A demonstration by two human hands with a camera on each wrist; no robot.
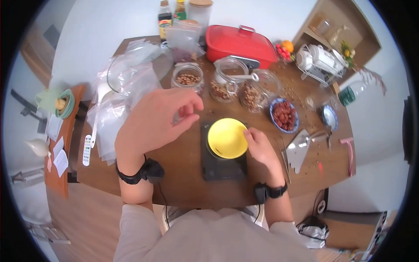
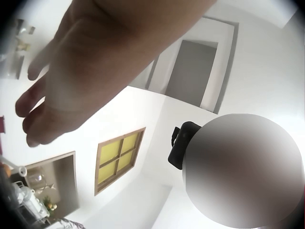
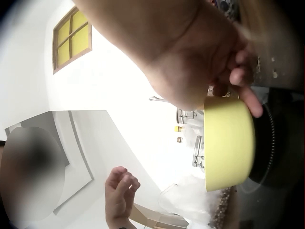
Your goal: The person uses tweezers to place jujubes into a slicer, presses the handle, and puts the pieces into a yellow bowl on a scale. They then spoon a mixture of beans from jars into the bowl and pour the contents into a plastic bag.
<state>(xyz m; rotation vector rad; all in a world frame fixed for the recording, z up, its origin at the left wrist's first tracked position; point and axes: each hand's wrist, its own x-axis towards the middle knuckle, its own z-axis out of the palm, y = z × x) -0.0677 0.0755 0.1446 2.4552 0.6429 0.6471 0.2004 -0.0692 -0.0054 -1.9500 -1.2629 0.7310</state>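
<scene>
My right hand [image 1: 263, 150] grips a yellow bowl [image 1: 227, 137] by its right side, thumb at the rim. In the right wrist view a finger of the right hand [image 3: 205, 62] reaches down the wall of the bowl [image 3: 228, 143] toward its base. A small dark bit lies inside the bowl. The bowl is right over the round plate of a black kitchen scale [image 1: 224, 172]. My left hand [image 1: 157, 115] is raised over the table left of the bowl, its fingers loosely bent and holding nothing. A glass jar of nuts [image 1: 188, 79] stands just beyond it.
Glass jars [image 1: 222, 89] of nuts stand behind the bowl, a white spoon [image 1: 244, 77] across them. To the right are a bowl of red dried fruit [image 1: 284, 115], tongs [image 1: 286, 159] and a metal scraper [image 1: 301, 150]. Plastic bags [image 1: 111, 126] cover the left; a red cooker [image 1: 240, 46] stands behind.
</scene>
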